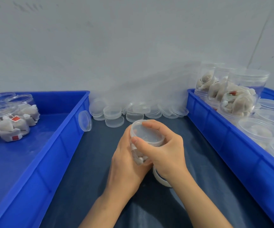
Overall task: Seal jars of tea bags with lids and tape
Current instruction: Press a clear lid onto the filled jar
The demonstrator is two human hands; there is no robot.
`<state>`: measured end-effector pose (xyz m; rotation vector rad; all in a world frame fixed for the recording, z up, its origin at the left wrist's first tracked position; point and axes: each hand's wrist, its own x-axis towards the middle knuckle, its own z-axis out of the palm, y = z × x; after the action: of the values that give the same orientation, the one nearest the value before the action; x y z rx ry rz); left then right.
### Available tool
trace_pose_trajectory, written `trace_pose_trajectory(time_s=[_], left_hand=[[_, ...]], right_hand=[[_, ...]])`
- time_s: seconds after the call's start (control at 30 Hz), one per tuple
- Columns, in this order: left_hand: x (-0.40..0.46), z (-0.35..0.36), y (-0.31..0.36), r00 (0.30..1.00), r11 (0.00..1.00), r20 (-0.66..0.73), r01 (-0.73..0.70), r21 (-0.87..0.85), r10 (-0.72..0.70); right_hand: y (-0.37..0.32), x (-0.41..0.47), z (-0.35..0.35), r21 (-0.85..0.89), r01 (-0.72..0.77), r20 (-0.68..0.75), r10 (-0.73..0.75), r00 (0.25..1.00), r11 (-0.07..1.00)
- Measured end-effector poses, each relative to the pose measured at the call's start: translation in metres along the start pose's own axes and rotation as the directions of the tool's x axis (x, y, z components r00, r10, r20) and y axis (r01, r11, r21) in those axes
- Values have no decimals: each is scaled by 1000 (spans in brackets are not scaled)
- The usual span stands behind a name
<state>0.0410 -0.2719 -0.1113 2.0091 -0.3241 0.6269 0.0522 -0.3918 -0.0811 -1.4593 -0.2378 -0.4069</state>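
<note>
left hand (126,155) curled round jar (138,157) | right hand (164,150) fingers clasping lid (147,133)

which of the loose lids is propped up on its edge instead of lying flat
The lid leaning against the left blue bin, apart from the lid pile by the wall.

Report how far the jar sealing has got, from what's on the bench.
Done, apparently: lidded jars of tea bags fill the right crate; whether they are taped cannot be told. In hand: the left hand grips a filled jar while the right hand holds its lid. Left: open jars in the left crate, with spare lids behind.
</note>
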Motion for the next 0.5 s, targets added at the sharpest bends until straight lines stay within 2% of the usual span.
trace_pose_trajectory(time_s=[0.13,0.3,0.37,0.4,0.43,0.5], left_hand=[[0,3,2,999,1000,-46,13,4,-13],[-2,8,-6,988,985,-64,130,-117,-138],[-1,6,-11,980,974,-86,163,-157,-178],[0,5,-14,977,973,-100,173,-153,-190],[1,4,-17,974,973,-107,184,-140,-200],[2,2,-21,973,974,-100,196,-116,-208]], right_hand=[[-1,-4,6,-176,80,-55,-91,994,981],[-11,2,-7,-354,28,49,-11,999,935],[-13,6,-18,-340,10,44,6,999,940],[-12,9,-25,-390,-11,24,22,999,921],[-9,13,-32,-508,-29,18,44,999,861],[-3,19,-46,-812,-17,102,170,980,583]])
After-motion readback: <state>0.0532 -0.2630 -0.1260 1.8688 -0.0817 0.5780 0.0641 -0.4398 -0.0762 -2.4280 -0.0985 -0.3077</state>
